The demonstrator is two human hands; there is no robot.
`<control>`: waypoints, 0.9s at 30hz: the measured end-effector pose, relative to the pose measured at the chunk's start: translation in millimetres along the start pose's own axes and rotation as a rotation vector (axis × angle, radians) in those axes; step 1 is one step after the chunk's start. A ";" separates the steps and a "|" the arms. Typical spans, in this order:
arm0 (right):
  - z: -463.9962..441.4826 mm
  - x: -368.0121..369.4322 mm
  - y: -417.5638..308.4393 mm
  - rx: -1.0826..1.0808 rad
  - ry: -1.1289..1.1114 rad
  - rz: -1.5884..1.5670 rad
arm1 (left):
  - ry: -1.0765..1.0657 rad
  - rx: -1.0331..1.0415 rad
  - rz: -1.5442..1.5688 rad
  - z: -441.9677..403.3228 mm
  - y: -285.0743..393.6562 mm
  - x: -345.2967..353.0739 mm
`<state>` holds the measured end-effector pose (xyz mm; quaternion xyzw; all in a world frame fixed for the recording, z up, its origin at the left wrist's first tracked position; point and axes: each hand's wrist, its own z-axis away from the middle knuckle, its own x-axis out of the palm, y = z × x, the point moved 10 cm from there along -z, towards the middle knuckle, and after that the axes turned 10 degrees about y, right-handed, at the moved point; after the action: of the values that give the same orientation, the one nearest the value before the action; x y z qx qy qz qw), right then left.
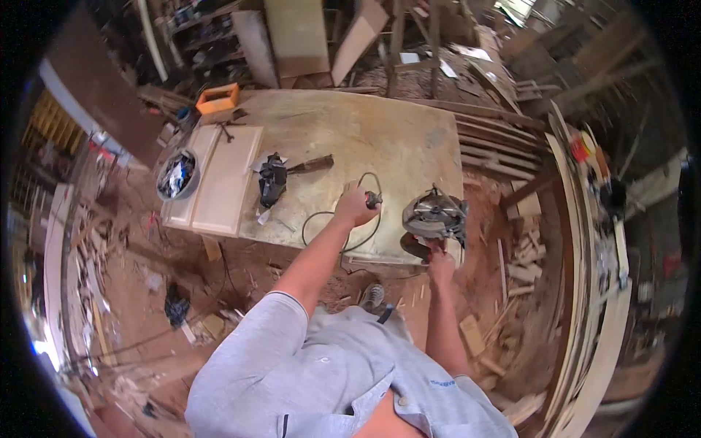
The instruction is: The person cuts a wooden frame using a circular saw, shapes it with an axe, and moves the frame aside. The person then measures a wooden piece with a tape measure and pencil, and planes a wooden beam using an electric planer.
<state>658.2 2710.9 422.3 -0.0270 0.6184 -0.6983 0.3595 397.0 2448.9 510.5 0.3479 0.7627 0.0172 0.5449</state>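
the table (380, 135) fills my feed; the saw (434, 210) sits at its right edge, long axis hard to judge. the cord (370, 174) loops left of it. my right hand (439, 258) is nearer, fingers wrapped on the saw's near end; my left hand (355, 208) grips a dark piece (374, 199), saw to its right.

A broad tan wooden tabletop (358, 124) looks smooth and stained, the bulky grey-black power saw (432, 210) apparently dull metal.
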 end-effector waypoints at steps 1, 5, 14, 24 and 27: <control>-27.7 22.0 4.3 -0.037 -0.035 -0.012 | 0.102 0.054 -0.088 0.7 -5.1 6.2; -42.8 80.3 -45.2 -0.480 -0.024 -0.018 | -0.228 -0.425 0.028 8.2 -59.3 11.5; -12.3 100.8 -49.1 -0.079 -0.267 -0.017 | -0.080 -0.483 -0.159 -15.3 -80.2 -66.6; -9.6 114.0 -102.4 -0.258 -0.744 0.984 | -0.048 -0.963 0.097 247.4 -174.8 -172.3; -12.9 134.9 -95.3 -0.601 -0.901 0.766 | -0.078 -1.277 -0.035 396.6 -216.1 -220.8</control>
<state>507.6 2647.3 448.6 -0.1935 0.5413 -0.2387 0.7826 657.1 2023.9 442.9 -0.0575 0.5873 0.4467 0.6724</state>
